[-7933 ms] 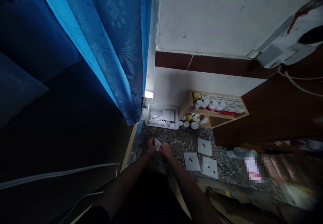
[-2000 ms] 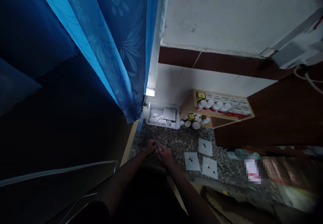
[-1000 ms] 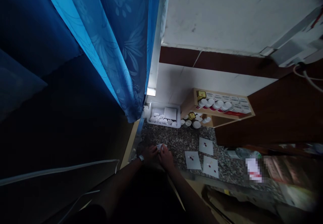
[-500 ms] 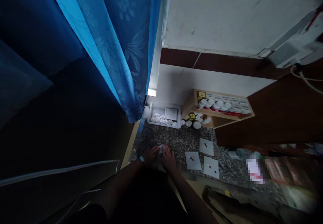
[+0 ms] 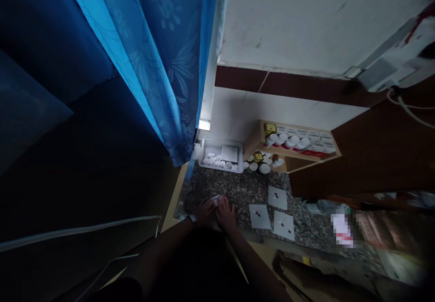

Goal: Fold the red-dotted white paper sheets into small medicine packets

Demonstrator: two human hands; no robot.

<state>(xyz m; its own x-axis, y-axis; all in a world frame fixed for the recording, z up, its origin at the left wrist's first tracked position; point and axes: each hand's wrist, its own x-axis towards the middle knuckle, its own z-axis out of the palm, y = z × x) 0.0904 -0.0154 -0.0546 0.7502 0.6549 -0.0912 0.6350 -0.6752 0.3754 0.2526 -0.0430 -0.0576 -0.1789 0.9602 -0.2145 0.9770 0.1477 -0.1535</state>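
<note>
A small folded white paper lies on the speckled stone counter between my hands. My left hand holds its left end, with the fingers close together and a watch on the wrist. On the other side my right hand pinches the paper's right end, its outer fingers spread over the counter. To the right lie three white paper squares, a far one, a near left one and a near right one. Each carries several small dark and pale pills.
Behind my hands stands a white tray of folded white papers. A wooden shelf with bottles and boxes is at the back, with more white-capped bottles beside it. A blue curtain hangs at the left.
The folded paper has tilted slightly, and my fingers have shifted a little on it. The paper squares with pills have not moved.
</note>
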